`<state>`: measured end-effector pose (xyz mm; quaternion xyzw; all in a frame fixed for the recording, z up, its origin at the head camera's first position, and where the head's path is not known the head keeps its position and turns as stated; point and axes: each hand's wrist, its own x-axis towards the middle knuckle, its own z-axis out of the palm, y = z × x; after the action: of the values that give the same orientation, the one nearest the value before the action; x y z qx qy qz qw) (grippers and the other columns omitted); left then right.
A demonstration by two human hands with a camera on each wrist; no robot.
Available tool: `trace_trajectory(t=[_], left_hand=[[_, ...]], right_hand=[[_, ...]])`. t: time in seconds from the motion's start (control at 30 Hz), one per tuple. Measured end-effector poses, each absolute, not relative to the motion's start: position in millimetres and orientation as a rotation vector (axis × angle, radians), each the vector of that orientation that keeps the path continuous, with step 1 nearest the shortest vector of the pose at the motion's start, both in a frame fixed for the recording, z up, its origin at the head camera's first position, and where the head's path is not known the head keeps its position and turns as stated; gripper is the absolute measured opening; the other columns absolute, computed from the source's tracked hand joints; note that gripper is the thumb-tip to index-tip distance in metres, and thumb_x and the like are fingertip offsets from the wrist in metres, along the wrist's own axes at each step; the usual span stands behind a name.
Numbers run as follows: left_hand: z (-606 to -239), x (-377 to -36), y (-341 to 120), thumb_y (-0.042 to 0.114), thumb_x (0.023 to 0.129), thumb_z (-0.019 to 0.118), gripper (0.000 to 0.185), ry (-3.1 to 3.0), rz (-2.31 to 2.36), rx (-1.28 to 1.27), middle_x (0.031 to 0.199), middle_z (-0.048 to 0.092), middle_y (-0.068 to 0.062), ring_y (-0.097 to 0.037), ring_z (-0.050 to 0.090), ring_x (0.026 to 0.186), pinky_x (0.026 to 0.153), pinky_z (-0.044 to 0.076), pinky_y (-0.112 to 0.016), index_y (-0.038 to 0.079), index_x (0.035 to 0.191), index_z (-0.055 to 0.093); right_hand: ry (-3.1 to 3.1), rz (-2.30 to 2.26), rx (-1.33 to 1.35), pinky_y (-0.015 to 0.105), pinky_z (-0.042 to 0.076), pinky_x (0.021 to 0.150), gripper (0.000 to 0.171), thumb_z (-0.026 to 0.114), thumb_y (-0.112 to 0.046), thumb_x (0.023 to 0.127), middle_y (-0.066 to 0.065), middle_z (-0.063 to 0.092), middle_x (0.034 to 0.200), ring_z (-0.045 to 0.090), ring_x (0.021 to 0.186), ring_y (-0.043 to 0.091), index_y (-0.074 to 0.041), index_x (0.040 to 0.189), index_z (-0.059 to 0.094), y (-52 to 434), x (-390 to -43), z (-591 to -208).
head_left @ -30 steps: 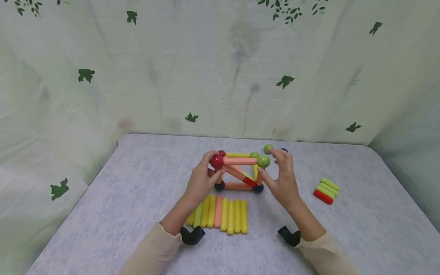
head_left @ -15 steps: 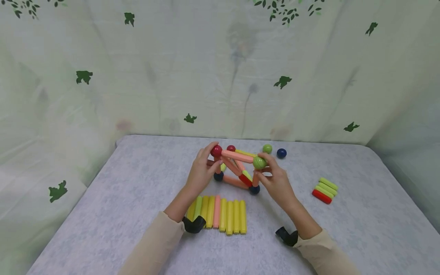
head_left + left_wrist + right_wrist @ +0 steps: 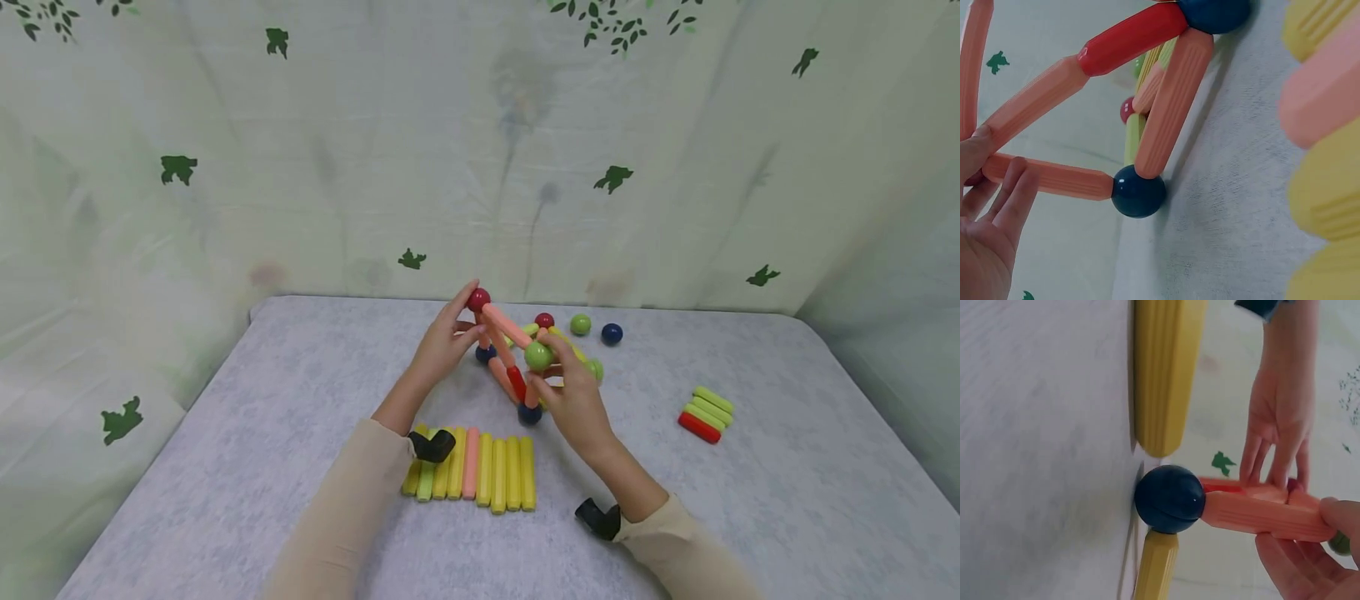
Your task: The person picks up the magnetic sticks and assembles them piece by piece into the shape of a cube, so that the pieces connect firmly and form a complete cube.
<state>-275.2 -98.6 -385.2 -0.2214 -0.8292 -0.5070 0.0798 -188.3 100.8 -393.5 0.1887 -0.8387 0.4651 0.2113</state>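
Note:
A box-like frame of magnetic building sticks and balls stands turned at an angle between both hands. My left hand [image 3: 442,343] holds its upper corner at a glossy red ball [image 3: 479,300], fingers round the salmon upright stick [image 3: 1063,178] below. My right hand [image 3: 573,398] grips the near upper corner at a green ball [image 3: 537,357], thumb and fingers on another salmon upright stick [image 3: 1266,515]. A dark blue ball [image 3: 1170,499] joins that stick's lower end. A red stick [image 3: 1135,40] forms part of the diagonal brace. My right hand hides part of the frame's far side in the head view.
A row of yellow sticks [image 3: 498,475], with a salmon and a lime one among them, lies in front of the frame. Behind it are a loose green ball [image 3: 581,324] and a blue ball [image 3: 612,334]. Short lime sticks [image 3: 712,400] and a red one [image 3: 699,427] lie right.
The frame has turned clockwise as seen from above. My left hand has moved toward the back; my right hand has closed round the green-ball corner and come left and nearer.

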Motion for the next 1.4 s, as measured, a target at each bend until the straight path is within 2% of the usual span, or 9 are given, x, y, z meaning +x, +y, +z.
trace_trajectory(t=[0.13, 0.3, 0.43, 0.5, 0.67, 0.83, 0.97, 1.23, 1.4], left_hand=[[-384.3, -282.3, -97.7, 0.012, 0.086, 0.060, 0.072, -2.503, -1.591, -0.660, 0.137, 0.036, -0.008, -0.023, 0.058, 0.093, 0.080, 0.047, -0.032, 0.029, 0.143, 0.020], [-380.8, -279.2, -96.8, 0.011, 0.088, 0.058, 0.069, -2.526, -1.523, -0.601, 0.137, 0.033, -0.011, -0.023, 0.056, 0.095, 0.080, 0.047, -0.033, 0.024, 0.144, 0.019], [-377.4, -263.1, -88.6, 0.012, 0.091, 0.053, 0.053, -2.434, -1.350, -0.497, 0.131, 0.033, -0.013, -0.018, 0.051, 0.088, 0.074, 0.048, -0.031, 0.014, 0.139, 0.030], [-375.3, -249.8, -81.1, 0.013, 0.092, 0.052, 0.044, -2.352, -1.306, -0.520, 0.127, 0.034, -0.012, -0.018, 0.049, 0.085, 0.071, 0.048, -0.030, 0.010, 0.133, 0.037], [-374.8, -217.2, -61.5, 0.017, 0.087, 0.061, 0.037, -2.267, -1.200, -0.847, 0.120, 0.040, -0.009, -0.020, 0.049, 0.086, 0.071, 0.047, -0.029, 0.009, 0.121, 0.052], [-377.1, -204.0, -51.1, 0.016, 0.079, 0.070, 0.038, -2.279, -1.100, -0.931, 0.115, 0.044, -0.006, -0.016, 0.047, 0.098, 0.080, 0.046, -0.026, 0.008, 0.114, 0.056], [-377.3, -204.4, -54.4, 0.011, 0.079, 0.069, 0.035, -2.280, -1.175, -0.889, 0.116, 0.044, -0.006, -0.015, 0.047, 0.098, 0.079, 0.048, -0.031, 0.006, 0.112, 0.056], [-379.7, -216.2, -74.3, 0.006, 0.085, 0.061, 0.035, -2.244, -1.528, -0.900, 0.126, 0.044, -0.003, -0.014, 0.047, 0.107, 0.086, 0.044, -0.030, 0.007, 0.119, 0.052], [-371.5, -215.3, -84.3, 0.001, 0.087, 0.057, 0.037, -2.246, -1.728, -0.936, 0.130, 0.042, -0.010, -0.021, 0.045, 0.113, 0.091, 0.040, -0.036, 0.001, 0.122, 0.048]], right_hand=[[-2.334, 1.324, 0.552, 0.024, 0.051, 0.061, 0.058, 0.068, -0.002, 0.078, 0.005, 0.054, 0.103, 0.060, 0.081, 0.017, -0.017, 0.126, 0.040, 93.0, -189.8, -392.7], [-2.290, 1.270, 0.636, 0.033, 0.049, 0.075, 0.048, 0.063, -0.010, 0.085, 0.009, 0.051, 0.107, 0.055, 0.092, 0.019, -0.012, 0.128, 0.041, 108.1, -192.3, -395.4], [-2.274, 1.175, 0.592, 0.040, 0.043, 0.082, 0.032, 0.053, -0.011, 0.092, 0.014, 0.050, 0.110, 0.049, 0.098, 0.024, -0.002, 0.122, 0.047, 136.7, -201.6, -400.6], [-2.381, 1.164, 0.505, 0.043, 0.040, 0.085, 0.030, 0.050, -0.013, 0.093, 0.014, 0.048, 0.115, 0.046, 0.103, 0.027, -0.002, 0.121, 0.048, 150.0, -207.2, -403.6], [-2.837, 1.091, 0.295, 0.049, 0.034, 0.093, 0.035, 0.051, -0.012, 0.092, 0.017, 0.042, 0.127, 0.039, 0.116, 0.032, -0.004, 0.126, 0.047, 172.1, -219.0, -414.8], [-3.034, 1.012, 0.243, 0.045, 0.041, 0.084, 0.033, 0.057, -0.008, 0.088, 0.019, 0.049, 0.118, 0.048, 0.101, 0.029, -0.004, 0.120, 0.053, 178.8, -225.3, -426.4], [-3.048, 1.001, 0.243, 0.039, 0.044, 0.074, 0.032, 0.061, -0.010, 0.085, 0.015, 0.052, 0.111, 0.049, 0.087, 0.024, -0.007, 0.117, 0.056, 177.0, -222.8, -426.2], [-3.087, 0.993, 0.319, 0.033, 0.045, 0.068, 0.035, 0.066, -0.014, 0.083, 0.006, 0.055, 0.096, 0.049, 0.079, 0.019, -0.008, 0.117, 0.058, 167.6, -208.1, -420.2], [-3.104, 0.957, 0.333, 0.030, 0.046, 0.067, 0.037, 0.068, -0.015, 0.081, 0.003, 0.056, 0.091, 0.050, 0.076, 0.016, -0.008, 0.116, 0.059, 160.6, -198.0, -419.4]])
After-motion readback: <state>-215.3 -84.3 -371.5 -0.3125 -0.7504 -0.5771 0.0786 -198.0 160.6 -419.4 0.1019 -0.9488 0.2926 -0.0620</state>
